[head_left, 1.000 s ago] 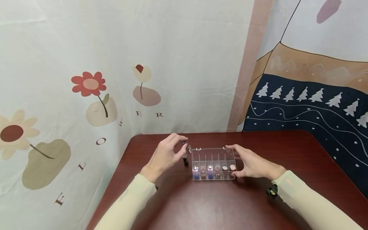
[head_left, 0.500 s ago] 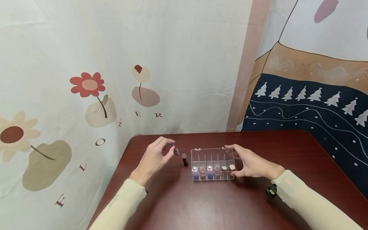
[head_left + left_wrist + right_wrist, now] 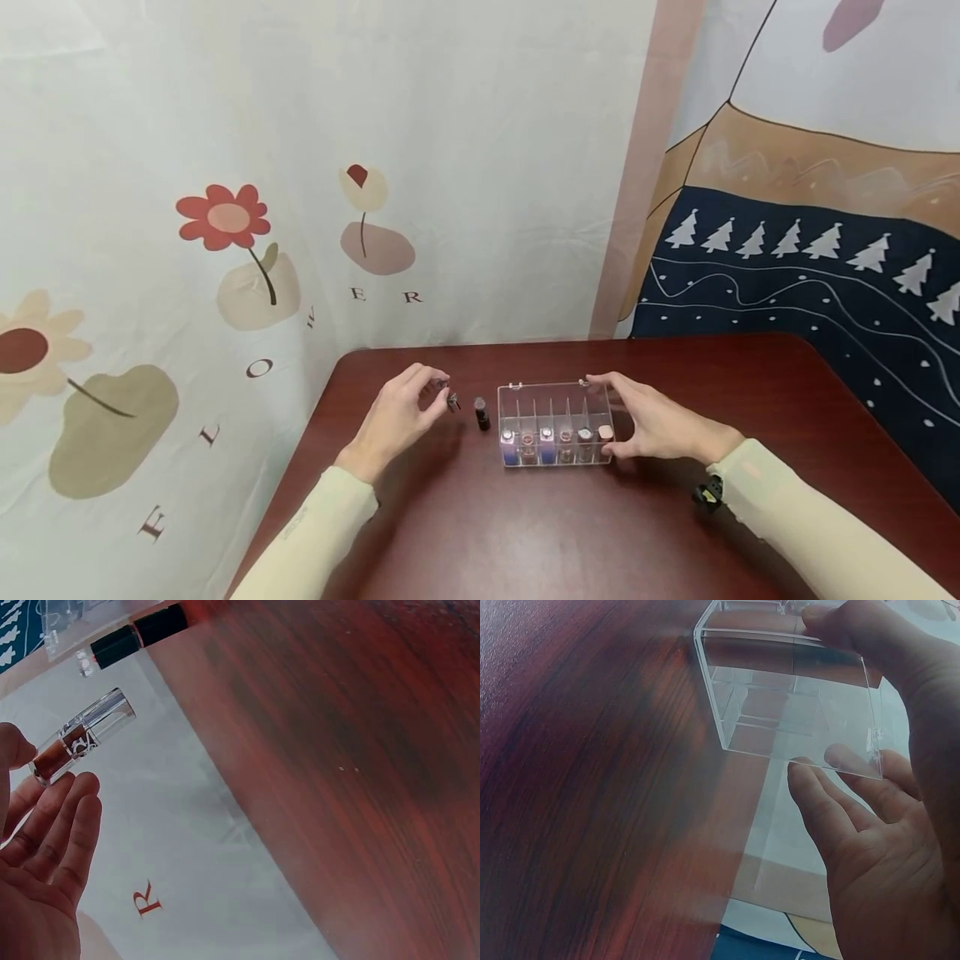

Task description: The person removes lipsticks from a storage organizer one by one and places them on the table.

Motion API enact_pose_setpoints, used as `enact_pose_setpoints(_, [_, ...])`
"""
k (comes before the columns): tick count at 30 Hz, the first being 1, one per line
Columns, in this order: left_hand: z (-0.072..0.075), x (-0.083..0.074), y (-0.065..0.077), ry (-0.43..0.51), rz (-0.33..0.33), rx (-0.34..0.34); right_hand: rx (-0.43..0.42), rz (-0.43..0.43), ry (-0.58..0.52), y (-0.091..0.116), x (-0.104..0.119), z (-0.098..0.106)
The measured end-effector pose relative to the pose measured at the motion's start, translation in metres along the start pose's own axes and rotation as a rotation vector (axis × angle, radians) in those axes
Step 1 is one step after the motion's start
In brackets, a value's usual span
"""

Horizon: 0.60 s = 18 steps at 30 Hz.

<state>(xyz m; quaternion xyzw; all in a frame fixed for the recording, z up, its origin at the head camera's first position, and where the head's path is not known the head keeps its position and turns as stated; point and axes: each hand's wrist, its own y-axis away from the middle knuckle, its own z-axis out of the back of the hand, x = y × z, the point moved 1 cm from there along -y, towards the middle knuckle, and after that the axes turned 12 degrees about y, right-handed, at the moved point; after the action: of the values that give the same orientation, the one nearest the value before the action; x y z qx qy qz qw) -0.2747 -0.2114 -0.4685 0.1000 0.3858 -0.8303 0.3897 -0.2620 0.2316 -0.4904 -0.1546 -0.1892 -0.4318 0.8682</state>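
Observation:
My left hand (image 3: 393, 421) pinches a small clear lip gloss tube (image 3: 82, 736) with brown-orange colour inside by one end, between thumb and fingertips. In the left wrist view the tube is tilted and bears lettering. Just right of that hand, a black tube (image 3: 482, 415) with a clear end stands upright on the table. A clear plastic divided box (image 3: 557, 402) lies to its right, with several small bottles and tubes (image 3: 547, 450) in its front row. My right hand (image 3: 663, 421) grips the box's right end, thumb at the front and fingers at the back corner.
The dark red wooden table (image 3: 517, 533) has a back edge against a pale flower-printed cloth (image 3: 495, 208). At the right hangs a navy cloth (image 3: 750, 283) with white trees. A black wrist device (image 3: 708, 495) sits at the right cuff.
My left hand has moved left with the tube, away from the box and the black tube, then lowered slightly. The right hand keeps its grip on the box.

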Motion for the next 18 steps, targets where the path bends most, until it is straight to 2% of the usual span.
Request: enact_pose_setpoints(18, [-0.015, 0.009, 0.007, -0.002, 0.056, 0.103, -0.023, 0.026, 0.006, 0.000, -0.001, -0.001])
